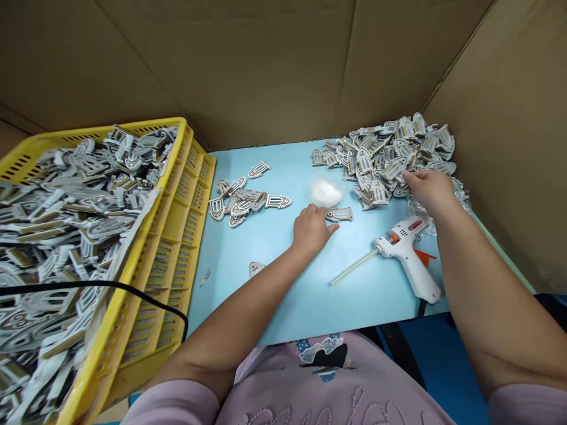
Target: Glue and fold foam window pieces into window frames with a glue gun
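Observation:
My right hand [429, 188] reaches into a heap of small arched, window-shaped pieces [381, 156], white-grey with brown edges. Its thumb and forefinger pinch at a piece [396, 171] on the near side of the heap. My left hand [312, 229] rests on the table, fingers curled downward and thumb held away from them, with nothing visible in its grasp. Just beyond those fingers is a shallow clear dish [326, 192] of white material. A single arched piece [340, 214] lies right beside the hand.
A white glue gun [405, 251] with a glue stick lies at right on the blue table [301, 295]. Several more pieces [241, 200] are scattered left of centre. A yellow crate [170, 236] full of pieces stands at left, crossed by a black cable [106, 284]. Cardboard walls [274, 77] enclose the table.

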`<action>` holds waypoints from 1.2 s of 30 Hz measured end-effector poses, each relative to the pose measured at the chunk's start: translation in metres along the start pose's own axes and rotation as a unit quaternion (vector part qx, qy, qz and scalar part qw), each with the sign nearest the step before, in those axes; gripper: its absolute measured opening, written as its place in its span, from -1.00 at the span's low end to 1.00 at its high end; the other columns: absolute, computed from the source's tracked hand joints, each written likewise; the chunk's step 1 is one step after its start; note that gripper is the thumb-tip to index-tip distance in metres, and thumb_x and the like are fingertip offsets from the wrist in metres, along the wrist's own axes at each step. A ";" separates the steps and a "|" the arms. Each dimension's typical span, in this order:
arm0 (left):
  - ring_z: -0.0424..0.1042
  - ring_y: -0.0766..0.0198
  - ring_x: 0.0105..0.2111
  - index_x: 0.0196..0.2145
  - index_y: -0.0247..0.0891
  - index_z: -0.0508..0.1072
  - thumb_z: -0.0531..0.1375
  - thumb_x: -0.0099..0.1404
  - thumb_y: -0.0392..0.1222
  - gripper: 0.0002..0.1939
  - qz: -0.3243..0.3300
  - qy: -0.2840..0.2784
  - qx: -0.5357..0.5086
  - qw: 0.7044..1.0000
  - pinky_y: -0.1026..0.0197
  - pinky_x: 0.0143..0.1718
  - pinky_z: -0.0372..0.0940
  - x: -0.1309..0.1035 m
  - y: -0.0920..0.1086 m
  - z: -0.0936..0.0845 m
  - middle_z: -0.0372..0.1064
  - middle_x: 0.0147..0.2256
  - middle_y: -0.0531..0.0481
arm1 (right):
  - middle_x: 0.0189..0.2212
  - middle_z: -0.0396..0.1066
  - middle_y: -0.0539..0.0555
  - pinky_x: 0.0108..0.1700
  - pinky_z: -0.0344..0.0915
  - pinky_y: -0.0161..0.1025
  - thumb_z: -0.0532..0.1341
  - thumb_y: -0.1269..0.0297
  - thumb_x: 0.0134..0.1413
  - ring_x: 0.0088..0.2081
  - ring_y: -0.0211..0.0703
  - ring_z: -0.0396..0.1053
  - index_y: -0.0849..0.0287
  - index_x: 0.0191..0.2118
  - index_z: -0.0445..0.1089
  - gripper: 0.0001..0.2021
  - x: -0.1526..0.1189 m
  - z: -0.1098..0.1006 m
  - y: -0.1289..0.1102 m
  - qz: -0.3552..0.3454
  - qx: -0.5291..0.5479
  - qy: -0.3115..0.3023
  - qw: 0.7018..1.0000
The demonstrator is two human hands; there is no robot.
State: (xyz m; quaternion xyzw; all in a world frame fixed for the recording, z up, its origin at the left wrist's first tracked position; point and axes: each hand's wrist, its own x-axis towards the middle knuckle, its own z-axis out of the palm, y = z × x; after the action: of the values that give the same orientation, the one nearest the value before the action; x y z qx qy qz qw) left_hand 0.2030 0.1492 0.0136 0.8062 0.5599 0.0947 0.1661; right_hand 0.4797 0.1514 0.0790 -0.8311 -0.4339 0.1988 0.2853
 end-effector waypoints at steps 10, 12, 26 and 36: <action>0.37 -0.03 -0.03 0.03 -0.26 0.44 0.29 0.22 0.16 -0.45 0.026 -0.008 0.017 0.999 0.04 -0.03 0.26 -0.012 0.009 -0.009 0.38 -0.08 -0.18 | -0.51 0.29 -0.03 -0.45 0.11 -0.28 0.31 0.02 0.01 -0.50 -0.26 0.21 0.13 -0.08 0.55 -0.60 -0.096 0.033 0.002 -0.062 0.096 -0.146 0.983; 0.36 -0.07 -0.02 -0.01 -0.28 0.45 0.34 0.18 0.12 -0.46 0.032 -0.014 0.011 0.999 0.00 -0.03 0.27 -0.006 0.017 -0.004 0.38 -0.07 -0.22 | -0.52 0.25 -0.05 -0.47 0.09 -0.29 0.30 0.01 0.04 -0.51 -0.28 0.17 0.12 -0.05 0.53 -0.59 -0.109 0.041 -0.003 -0.070 0.128 -0.179 0.973; 0.45 0.21 -0.17 -0.01 -0.18 0.47 0.39 0.07 -0.25 -0.51 0.131 -0.077 -0.463 0.873 0.19 -0.11 0.33 -0.093 -0.025 -0.087 0.49 -0.12 -0.05 | -0.39 0.23 -0.07 -0.36 0.26 -0.34 0.32 0.14 0.18 -0.39 -0.31 0.25 -0.15 0.22 0.28 -0.51 -0.181 0.022 -0.013 -0.241 0.244 -0.271 0.899; 0.51 0.20 -0.10 -0.04 -0.17 0.52 0.34 0.21 -0.07 -0.64 0.057 -0.178 -0.842 0.506 0.22 -0.12 0.38 -0.138 -0.033 -0.083 0.52 -0.03 -0.09 | -0.51 0.28 -0.12 -0.40 0.23 -0.40 0.34 0.24 0.17 -0.48 -0.39 0.24 0.12 -0.12 0.39 -0.80 -0.231 0.038 -0.068 -0.427 0.194 -0.145 0.871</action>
State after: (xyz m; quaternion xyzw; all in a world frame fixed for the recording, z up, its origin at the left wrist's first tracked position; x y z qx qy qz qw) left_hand 0.0972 0.0447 0.0822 0.3163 0.1280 0.3850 0.8575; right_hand 0.2906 0.0018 0.1137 -0.4541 -0.7359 0.2562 0.4319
